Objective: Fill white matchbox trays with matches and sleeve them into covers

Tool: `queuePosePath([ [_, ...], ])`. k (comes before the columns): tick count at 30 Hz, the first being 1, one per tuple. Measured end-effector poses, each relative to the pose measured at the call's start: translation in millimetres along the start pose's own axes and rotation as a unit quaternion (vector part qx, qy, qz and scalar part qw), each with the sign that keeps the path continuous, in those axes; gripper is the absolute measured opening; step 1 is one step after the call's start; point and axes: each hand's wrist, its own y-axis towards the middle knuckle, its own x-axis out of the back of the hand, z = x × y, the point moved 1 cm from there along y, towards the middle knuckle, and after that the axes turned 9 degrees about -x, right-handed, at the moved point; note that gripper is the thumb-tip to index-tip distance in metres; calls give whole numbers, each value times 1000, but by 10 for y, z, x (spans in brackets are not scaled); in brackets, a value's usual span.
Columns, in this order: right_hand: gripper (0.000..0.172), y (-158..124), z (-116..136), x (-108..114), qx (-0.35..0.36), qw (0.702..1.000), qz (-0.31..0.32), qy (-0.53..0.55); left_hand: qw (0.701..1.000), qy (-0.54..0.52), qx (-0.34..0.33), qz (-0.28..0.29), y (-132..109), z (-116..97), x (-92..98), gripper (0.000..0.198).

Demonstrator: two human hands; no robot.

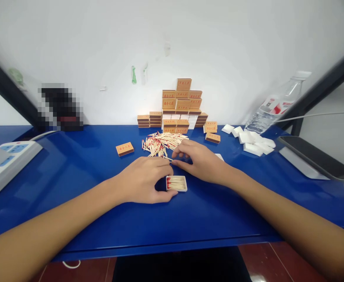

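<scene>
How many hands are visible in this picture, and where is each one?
2: the left hand at the matchbox tray, the right hand beside the match pile.

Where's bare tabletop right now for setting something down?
Left: between the power strip and the lone matchbox. Front: between the match-filled tray and the tabletop's near edge. Right: between the right forearm and the smartphone. Crowded: centre, with left hand, right hand, loose matches and matchbox stack; back right, with white trays beside the bottle.
</scene>
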Motion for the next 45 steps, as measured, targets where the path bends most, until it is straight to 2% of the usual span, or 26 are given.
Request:
queuePosePath([
  [5,4,80,-56,-104,13,1000,-1,14,1000,-10,-10,11,-15,-63,-17,29],
  [9,13,105,-78,-121,3,1000,12,-1,1000,0,-10,13,-16,-51,-20,31],
  [15,18,60,-176,33,-44,997,49,-46,1000,12,9,16,-11,0,-15,34],
  [24,23,35,-197,168,-60,995,62,-47,1000,22,18,8,-8,32,6,34],
  [34,17,-15,-371,273,-70,989,104,-73,999,29,19,-5,-6,76,5,34],
  [40,19,-12,-309,252,-56,991,107,-63,999,30,23,-2,0,72,11,34],
  [45,14,-13,-254,255,-52,993,81,-62,999,29,23,0,1,72,11,34],
])
